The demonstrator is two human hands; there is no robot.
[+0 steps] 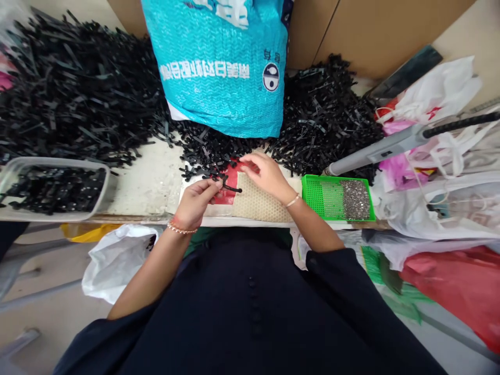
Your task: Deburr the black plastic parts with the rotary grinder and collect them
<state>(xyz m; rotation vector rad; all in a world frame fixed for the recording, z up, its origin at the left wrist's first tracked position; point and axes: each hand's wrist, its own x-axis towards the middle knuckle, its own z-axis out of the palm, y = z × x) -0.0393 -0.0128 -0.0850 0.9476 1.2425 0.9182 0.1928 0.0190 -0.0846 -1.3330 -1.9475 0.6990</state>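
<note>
My left hand (194,202) is closed, with thumb and forefinger pinching a slim black clip (233,189) whose rounded end points right. Just to its right, my right hand (267,176) reaches over the mat with thumb and forefinger apart. I see nothing between those fingers, though the other fingers are partly hidden. Beneath the hands lie a red sheet (225,197) and a beige honeycomb-patterned mat (265,204). A loose heap of similar black clips (213,148) spreads just beyond my fingertips.
Behind the heap stands a blue printed sack (222,99). Large black piles rise at left (78,94) and right (328,114). A clear tub (103,190) holds black pieces. A green basket (308,197) contains small shiny bits. A grey pole (371,151) slants in near plastic bags (441,99).
</note>
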